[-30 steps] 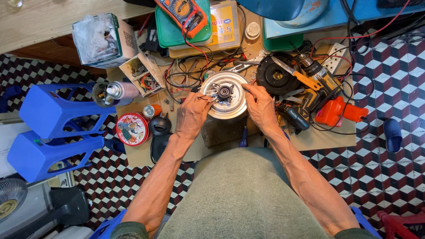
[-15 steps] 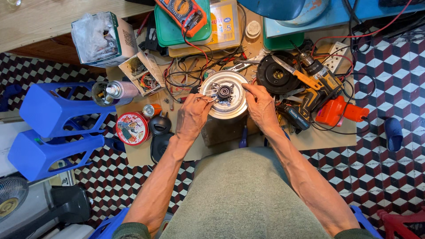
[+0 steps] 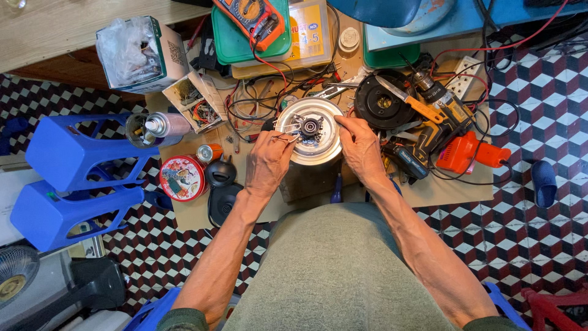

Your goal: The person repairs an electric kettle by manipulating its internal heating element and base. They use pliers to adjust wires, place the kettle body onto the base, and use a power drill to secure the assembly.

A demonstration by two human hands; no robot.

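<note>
A round silver motor housing (image 3: pixel 318 150) with a dark hub at its middle sits on a brown block in front of me. My left hand (image 3: pixel 267 162) rests on its left rim, fingertips pinching a thin metal tool or wire toward the hub. My right hand (image 3: pixel 360 147) grips the right rim, fingers curled over the edge. A black round disc part (image 3: pixel 381 103) lies just right of the housing.
Tangled wires, an orange multimeter (image 3: pixel 250 18) on a green box, a drill (image 3: pixel 438 104), an orange tool (image 3: pixel 468 153), a red round tin (image 3: pixel 182 178) and a spray can (image 3: pixel 162 124) crowd the cardboard. Blue plastic stools (image 3: pixel 67 175) stand at left on the checkered floor.
Both hands stay on the motor housing with only slight finger shifts; nothing else has moved.
</note>
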